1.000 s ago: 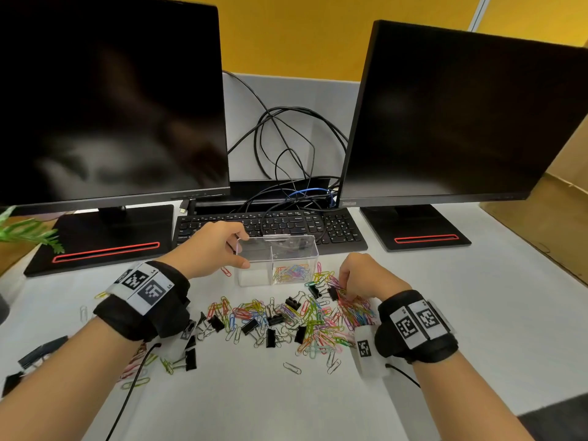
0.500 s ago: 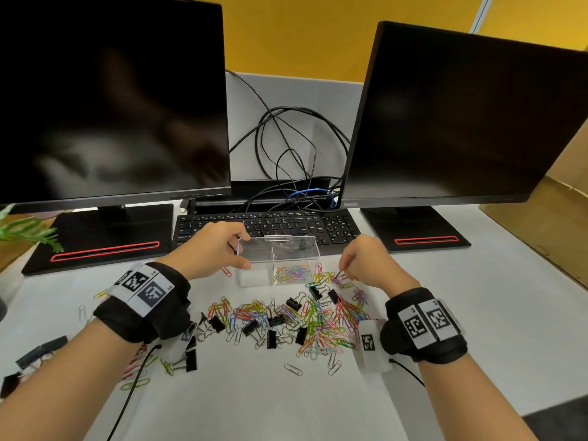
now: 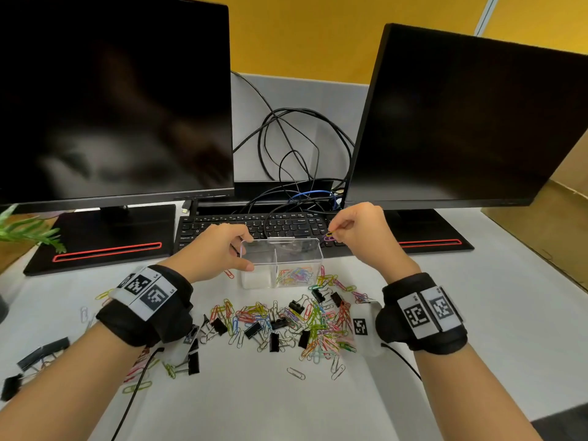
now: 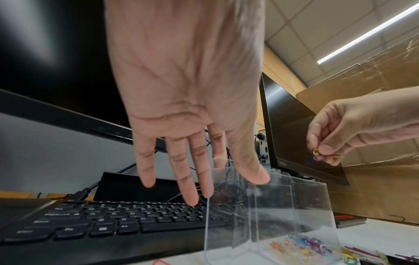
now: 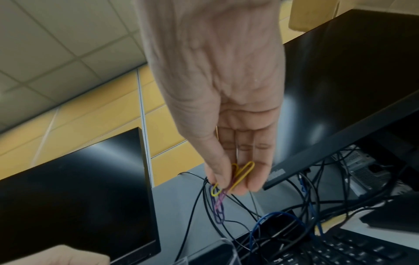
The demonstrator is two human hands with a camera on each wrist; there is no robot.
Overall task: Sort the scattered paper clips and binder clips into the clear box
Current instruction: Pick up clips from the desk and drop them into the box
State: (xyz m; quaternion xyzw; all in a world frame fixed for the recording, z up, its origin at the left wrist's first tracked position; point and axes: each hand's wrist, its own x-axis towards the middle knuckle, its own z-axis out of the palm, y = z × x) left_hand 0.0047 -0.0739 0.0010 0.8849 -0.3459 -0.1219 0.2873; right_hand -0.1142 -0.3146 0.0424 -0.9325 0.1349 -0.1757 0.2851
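Observation:
The clear box (image 3: 254, 276) (image 4: 229, 233) stands in front of the keyboard, split into two compartments; the right one holds coloured paper clips (image 3: 294, 275), and I cannot tell what lies in the left one. My left hand (image 3: 219, 249) (image 4: 204, 188) holds the box at its left end, thumb on the near side, fingers over the rim. My right hand (image 3: 334, 232) (image 5: 229, 184), raised just right of the box, pinches a few paper clips (image 5: 240, 176) (image 4: 316, 153), yellow and purple, linked and dangling. Loose paper clips and black binder clips (image 3: 280, 323) lie scattered in front of the box.
Two dark monitors (image 3: 111, 100) (image 3: 471, 122) flank a black keyboard (image 3: 254, 229) and tangled cables (image 3: 296, 148) behind the box. More clips (image 3: 178, 366) lie near my left forearm. A plant (image 3: 28, 232) is at the left edge, cardboard (image 3: 560, 205) at the right.
My right hand has lifted from the pile with paper clips pinched and moved up and back, to beside the box's right end. My left hand stays on the box.

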